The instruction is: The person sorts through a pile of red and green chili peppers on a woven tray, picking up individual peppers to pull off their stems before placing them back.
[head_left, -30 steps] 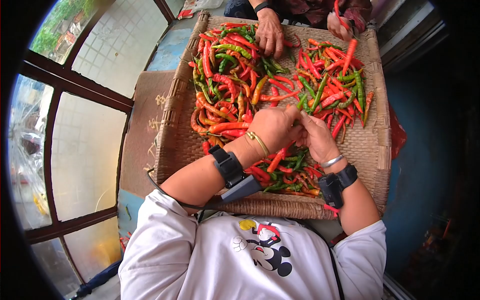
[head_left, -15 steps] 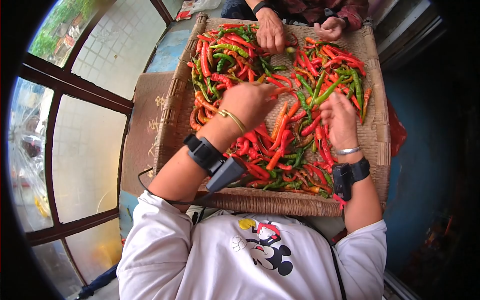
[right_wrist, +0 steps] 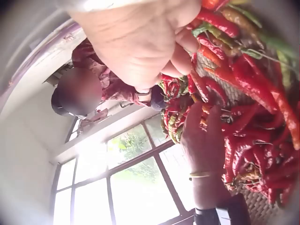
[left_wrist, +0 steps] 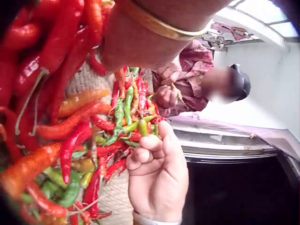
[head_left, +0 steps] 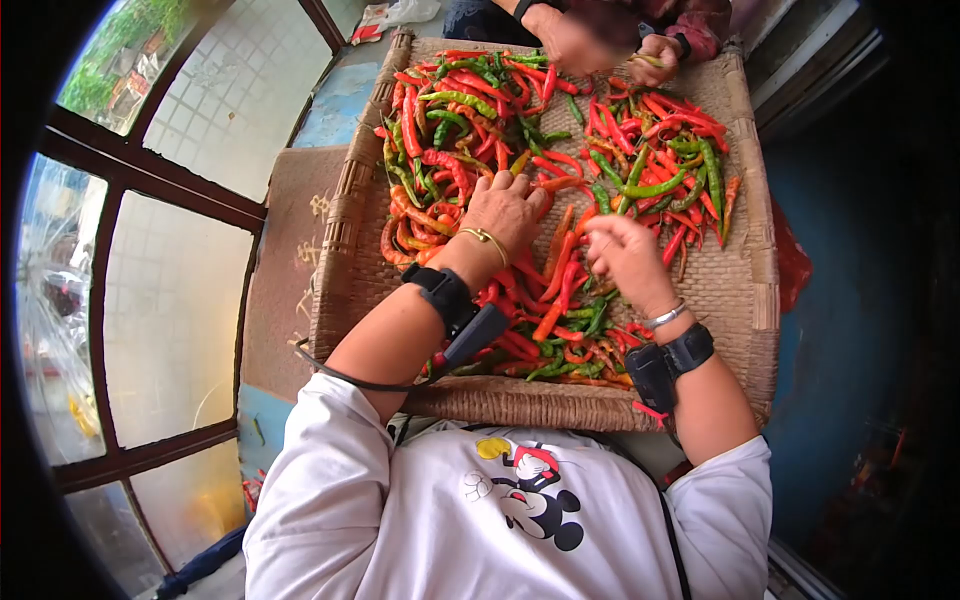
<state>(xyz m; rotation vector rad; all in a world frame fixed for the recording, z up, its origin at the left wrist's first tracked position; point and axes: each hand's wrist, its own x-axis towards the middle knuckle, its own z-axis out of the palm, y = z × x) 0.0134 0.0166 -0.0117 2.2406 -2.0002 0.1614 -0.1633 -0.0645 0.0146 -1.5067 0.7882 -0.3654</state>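
Red, orange and green peppers lie in piles on a woven tray. My left hand rests palm down on the left-hand pile, fingers extended over it beside an orange pepper; the right wrist view shows the same hand reaching among peppers. My right hand hovers over the middle of the tray, its fingers loosely bent near an orange pepper. In the left wrist view the right hand faces palm up, with a green pepper just beyond its fingertips; I see nothing held in it.
Across the tray, another person's hands are at its far edge, one blurred and one with a small thing in the fingers. Framed windows stand at the left. A brown board lies beside the tray.
My left hand has come down onto the peppers. My right hand has moved towards me and left, away from a long green pepper. The other person's hands have come together.
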